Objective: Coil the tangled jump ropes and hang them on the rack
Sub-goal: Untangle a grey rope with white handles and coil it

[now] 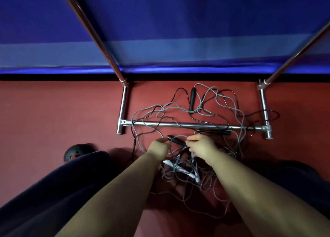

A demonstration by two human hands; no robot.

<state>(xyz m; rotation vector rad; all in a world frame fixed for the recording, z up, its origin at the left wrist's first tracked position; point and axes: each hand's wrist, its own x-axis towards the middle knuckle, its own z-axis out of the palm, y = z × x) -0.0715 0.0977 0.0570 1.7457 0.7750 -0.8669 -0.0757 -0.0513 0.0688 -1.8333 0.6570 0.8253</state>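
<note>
You have no readable text, label, brand, number or sign in view here; nothing legible stands on any surface you are looking at, near or far.

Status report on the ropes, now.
Left hand grip on black handle; right hand grip unclear. Ropes tangled on floor. Loops snagged over rack base bar.

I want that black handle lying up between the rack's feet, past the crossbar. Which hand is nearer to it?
Right. The right hand is just below the crossbar, almost straight under the black handle. The left hand sits farther left, beside another handle.
</note>
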